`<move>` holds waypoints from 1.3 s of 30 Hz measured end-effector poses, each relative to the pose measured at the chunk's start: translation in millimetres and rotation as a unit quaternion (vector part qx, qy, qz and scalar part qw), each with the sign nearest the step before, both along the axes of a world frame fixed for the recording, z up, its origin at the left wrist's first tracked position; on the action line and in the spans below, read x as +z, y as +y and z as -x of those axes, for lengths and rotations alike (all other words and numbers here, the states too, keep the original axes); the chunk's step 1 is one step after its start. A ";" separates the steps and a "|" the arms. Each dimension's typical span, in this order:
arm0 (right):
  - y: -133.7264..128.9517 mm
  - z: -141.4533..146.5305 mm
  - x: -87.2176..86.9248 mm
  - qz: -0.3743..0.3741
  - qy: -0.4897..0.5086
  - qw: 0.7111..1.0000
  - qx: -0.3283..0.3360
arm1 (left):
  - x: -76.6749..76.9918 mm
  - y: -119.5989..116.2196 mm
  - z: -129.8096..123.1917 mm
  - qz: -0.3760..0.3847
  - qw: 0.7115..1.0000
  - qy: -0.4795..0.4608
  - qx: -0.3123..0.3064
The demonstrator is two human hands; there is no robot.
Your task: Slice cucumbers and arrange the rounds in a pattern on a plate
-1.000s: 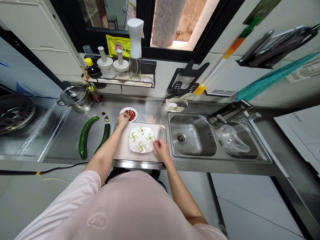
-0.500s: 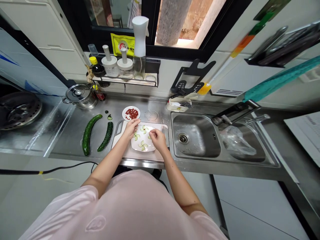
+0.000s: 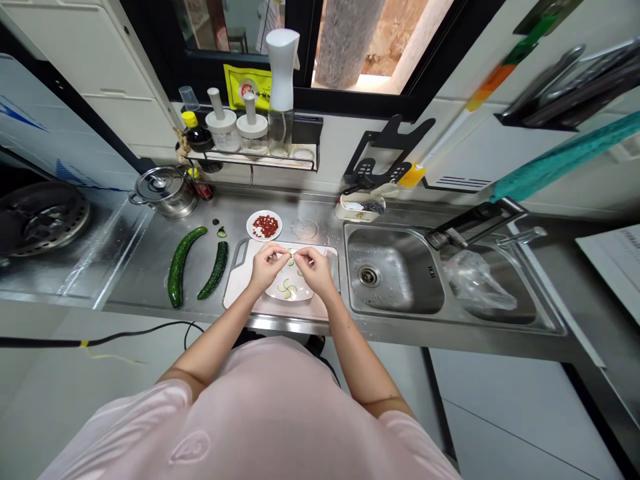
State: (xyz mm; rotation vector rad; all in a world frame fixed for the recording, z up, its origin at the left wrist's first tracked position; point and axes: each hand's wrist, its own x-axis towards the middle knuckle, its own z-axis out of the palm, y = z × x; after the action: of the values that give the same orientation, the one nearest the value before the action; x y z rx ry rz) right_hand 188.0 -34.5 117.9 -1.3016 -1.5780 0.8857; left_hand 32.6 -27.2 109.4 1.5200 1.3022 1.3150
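A white plate [image 3: 300,293] with curved green-edged slices [image 3: 287,289] set in pinwheel shapes rests on a cutting board [image 3: 240,277]. Over the plate's far part, my left hand [image 3: 269,265] and my right hand [image 3: 314,269] face each other with fingertips pinched, close together. Whatever lies between the fingertips is too small to name. Just beyond the board stands a small white dish [image 3: 278,233] of red pieces [image 3: 265,225]. Two dark green cucumbers, a long one [image 3: 181,267] and a shorter cut one [image 3: 214,272], lie left of the board.
A lidded steel pot [image 3: 167,193] stands at the back left, near a burner [image 3: 45,217]. The sink [image 3: 395,273] is on the right, with a plastic bag [image 3: 477,280] in its second basin. Bottles and jars fill a wall shelf [image 3: 250,160].
My left hand has moved slightly right and my right hand slightly up, so their fingertips now nearly meet over the plate. The view has shifted a little.
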 end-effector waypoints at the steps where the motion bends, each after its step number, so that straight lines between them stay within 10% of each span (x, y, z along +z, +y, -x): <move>1: -0.3 0.5 -0.9 0.003 0.004 1.000 0.002 | 0.5 -0.9 -0.3 -0.009 1.000 0.002 -0.002; 31: -14.3 0.7 -10.0 0.020 0.029 0.999 0.022 | -1.8 -16.8 2.0 0.022 0.998 0.022 -0.051; 39: -24.7 -7.1 -36.5 0.066 0.001 0.998 0.020 | -20.0 -27.8 12.7 0.033 0.996 0.087 -0.011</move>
State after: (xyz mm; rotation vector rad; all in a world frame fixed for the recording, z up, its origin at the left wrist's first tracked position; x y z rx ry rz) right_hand 195.1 -59.2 81.5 -1.3654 -1.5712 1.0305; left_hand 19.9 -55.1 89.4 1.6274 1.4186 1.1340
